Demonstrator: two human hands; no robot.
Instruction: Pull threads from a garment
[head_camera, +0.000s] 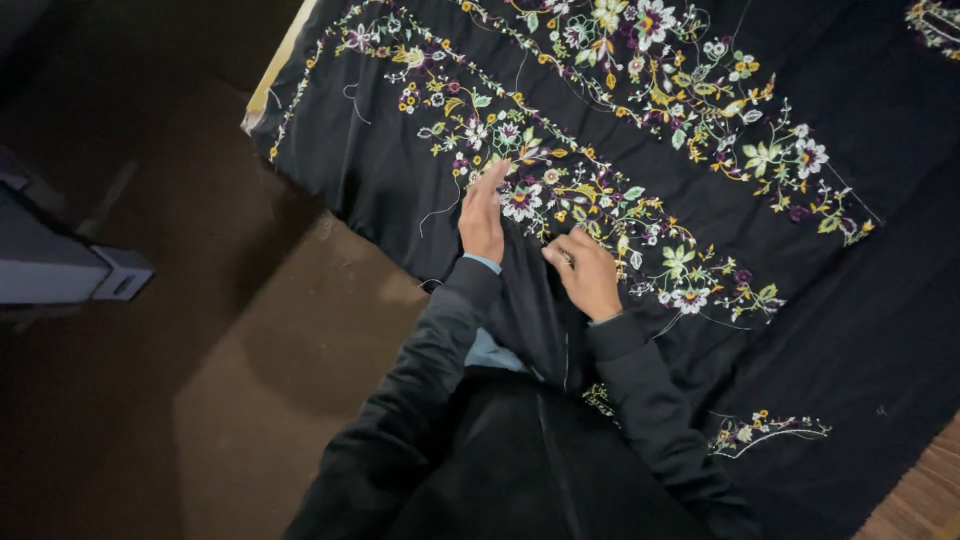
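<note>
Hands rest on black embroidered cloth (640, 170): left hand (482, 217) lies flat, fingers extended; right hand (588, 272) pinches the fabric beside a white flower (520, 201).

Dim light overall. Dark brown floor (150, 400) fills the left side. Grey box-shaped furniture piece (60, 265) at left edge. Strip of reddish-brown wooden surface (925, 490) shows at bottom right corner.

A black cloth (420, 190) embroidered with bands of white, yellow and purple flowers lies spread flat on the table, its near edge hanging over.
</note>
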